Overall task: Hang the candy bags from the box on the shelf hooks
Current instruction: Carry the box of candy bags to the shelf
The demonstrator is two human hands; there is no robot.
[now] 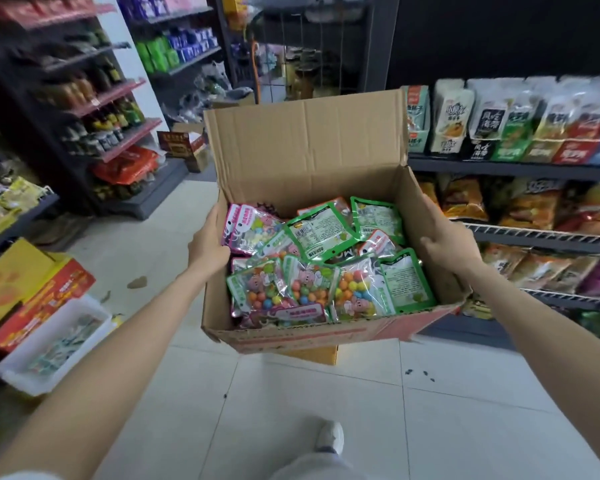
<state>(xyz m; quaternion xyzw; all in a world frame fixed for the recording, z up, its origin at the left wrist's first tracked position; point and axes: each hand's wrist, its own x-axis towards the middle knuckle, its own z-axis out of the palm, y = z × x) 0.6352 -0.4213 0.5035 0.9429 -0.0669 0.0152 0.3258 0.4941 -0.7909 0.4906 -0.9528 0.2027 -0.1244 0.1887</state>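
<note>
- Head view: the cardboard box [312, 327] is carried straight ahead between both hands, its long axis running away from the person.
- The left hand [207, 244] and right hand [447, 242] each grip a side wall.
- The candy bags [319, 265] lie loose inside, equally near either hand.
- No shelf hooks are identifiable.

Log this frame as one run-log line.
phase: carrying | left hand: grips box left wall | right hand: grips right wall | candy bags: in box, none hung | shelf hooks: not visible
</note>
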